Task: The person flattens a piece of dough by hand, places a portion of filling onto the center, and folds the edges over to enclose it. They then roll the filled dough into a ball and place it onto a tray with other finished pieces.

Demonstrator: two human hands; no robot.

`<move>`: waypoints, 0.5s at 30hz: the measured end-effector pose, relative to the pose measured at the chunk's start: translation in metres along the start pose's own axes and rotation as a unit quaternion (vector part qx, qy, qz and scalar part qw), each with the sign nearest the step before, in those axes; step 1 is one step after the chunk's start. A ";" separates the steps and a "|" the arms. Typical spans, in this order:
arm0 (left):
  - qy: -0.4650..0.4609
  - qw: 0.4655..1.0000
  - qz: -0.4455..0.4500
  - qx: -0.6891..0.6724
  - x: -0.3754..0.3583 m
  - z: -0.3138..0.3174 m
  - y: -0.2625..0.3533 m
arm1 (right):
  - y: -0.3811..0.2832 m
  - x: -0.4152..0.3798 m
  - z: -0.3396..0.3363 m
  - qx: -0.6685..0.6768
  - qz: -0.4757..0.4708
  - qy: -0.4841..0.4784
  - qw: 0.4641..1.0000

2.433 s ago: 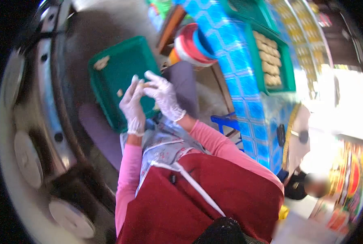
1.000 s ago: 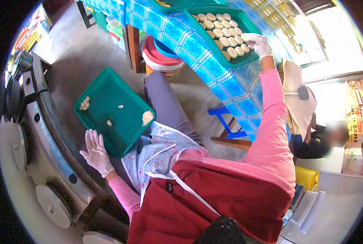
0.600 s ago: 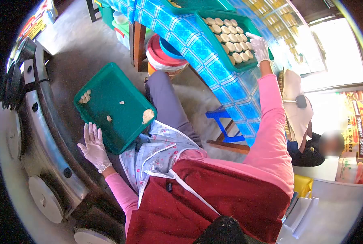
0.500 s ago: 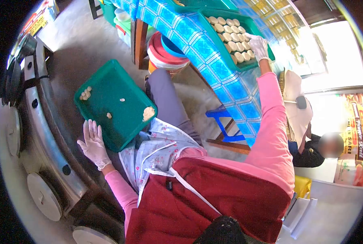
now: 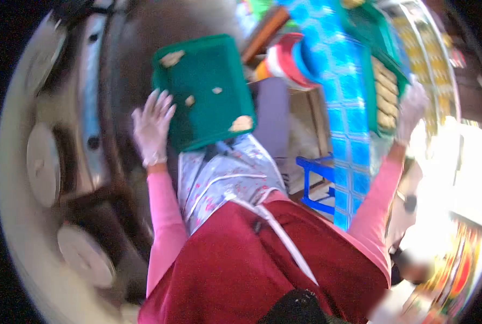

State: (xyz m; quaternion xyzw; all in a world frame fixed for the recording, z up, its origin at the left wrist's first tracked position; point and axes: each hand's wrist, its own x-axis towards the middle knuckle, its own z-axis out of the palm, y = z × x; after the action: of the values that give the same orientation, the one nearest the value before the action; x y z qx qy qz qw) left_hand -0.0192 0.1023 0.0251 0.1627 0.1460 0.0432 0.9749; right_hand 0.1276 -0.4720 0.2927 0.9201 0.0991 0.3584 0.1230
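My left hand [image 5: 153, 127], in a clear plastic glove, is open with fingers spread at the left edge of a green tray [image 5: 208, 59]. That tray rests over my lap and holds a lump of dough [image 5: 241, 123] in its near right corner, a cluster of small dough pieces [image 5: 172, 58] in the far left corner and two small bits of dough between them. Motion smears my gloved right hand [image 5: 412, 108], which is at the right edge of another green tray [image 5: 374, 100] on the table. Rows of round dough pieces [image 5: 385, 92] fill that tray.
A blue checked cloth [image 5: 349, 156] covers the table. Below it stand a red and white tub [image 5: 289, 59] and a blue stool [image 5: 317, 178]. Along my left are a metal stove-like edge [image 5: 93, 102] and round lids [image 5: 44, 164]. A person [image 5: 408, 267] sits at right, blurred.
My view has turned, so the trays appear shifted. My right hand has gone from over the dough pieces to the tray's right edge. My left hand stays open beside the lap tray.
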 end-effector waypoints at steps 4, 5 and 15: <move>0.053 0.995 0.046 0.065 0.013 -0.035 -0.009 | -0.212 -0.010 -0.047 0.370 0.037 -0.090 0.924; 0.084 0.990 0.065 0.097 0.018 -0.048 -0.017 | -0.250 -0.022 -0.035 0.462 0.042 -0.183 0.867; 0.053 0.994 0.066 0.075 0.020 -0.077 -0.021 | -0.500 -0.115 0.146 0.359 -0.282 -0.268 0.849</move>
State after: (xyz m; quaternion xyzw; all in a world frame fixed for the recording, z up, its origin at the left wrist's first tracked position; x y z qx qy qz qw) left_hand -0.0222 0.1087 -0.0572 0.2422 0.1891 0.1047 0.9458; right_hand 0.0976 -0.0506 -0.0332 0.8931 0.4388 -0.0128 -0.0983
